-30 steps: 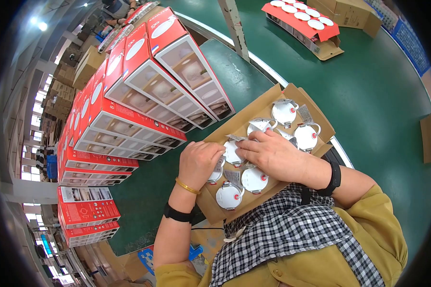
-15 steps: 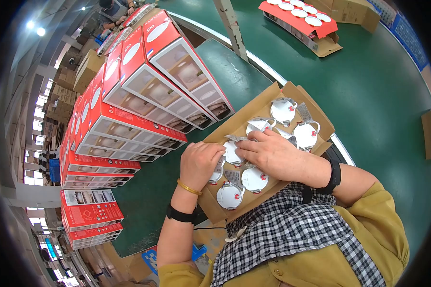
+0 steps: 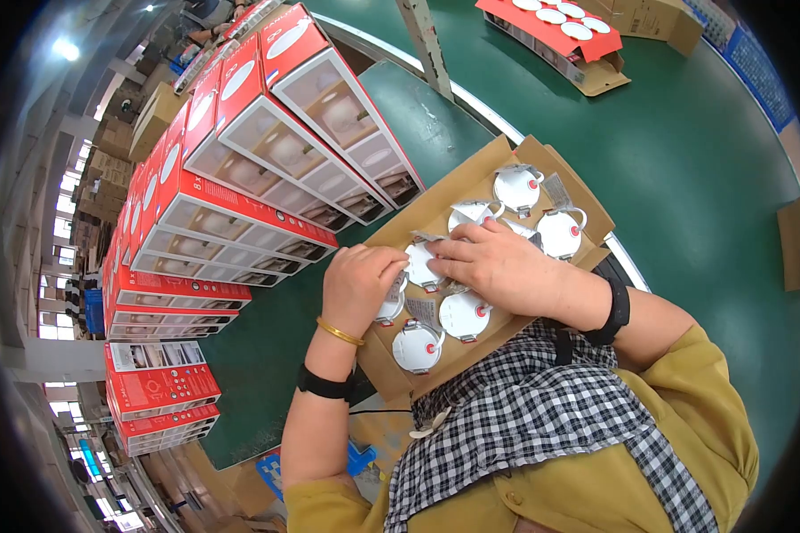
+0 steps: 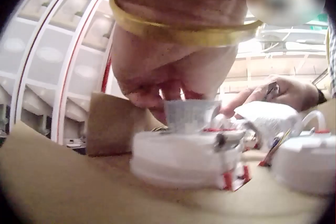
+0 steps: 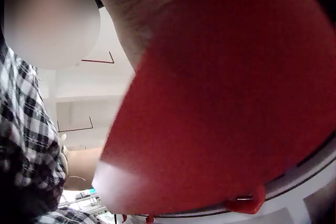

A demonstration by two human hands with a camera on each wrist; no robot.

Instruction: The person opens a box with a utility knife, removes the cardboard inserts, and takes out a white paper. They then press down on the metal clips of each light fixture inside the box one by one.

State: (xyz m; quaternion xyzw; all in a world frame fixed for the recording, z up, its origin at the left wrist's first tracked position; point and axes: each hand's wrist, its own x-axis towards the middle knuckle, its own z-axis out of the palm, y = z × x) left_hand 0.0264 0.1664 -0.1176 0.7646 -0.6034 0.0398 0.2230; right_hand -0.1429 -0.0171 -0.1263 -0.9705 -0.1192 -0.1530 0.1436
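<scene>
An open cardboard box (image 3: 380, 355) holds several white round lamps with silver clips and red dots. At its left end my left hand (image 3: 354, 282) bends its fingers over a lamp (image 3: 391, 308). In the left wrist view my left hand (image 4: 170, 69) pinches a pale tag (image 4: 191, 115) just above a white lamp (image 4: 176, 158). My right hand (image 3: 502, 269) reaches over the box's middle, its fingers stretched onto another lamp (image 3: 424, 266); its thumb is hidden. A red surface (image 5: 226, 92) covers much of the right wrist view.
Red and white printed boxes (image 3: 280, 142) stand in rows on the green table (image 3: 249, 391) at left. A metal post (image 3: 425, 44) rises behind. Farther back, a red carton (image 3: 551, 40) with white discs lies beside a brown box (image 3: 644, 19).
The head view has shifted slightly, so the box and both hands appear a little higher and further left. Against the lamps, both hands have barely moved.
</scene>
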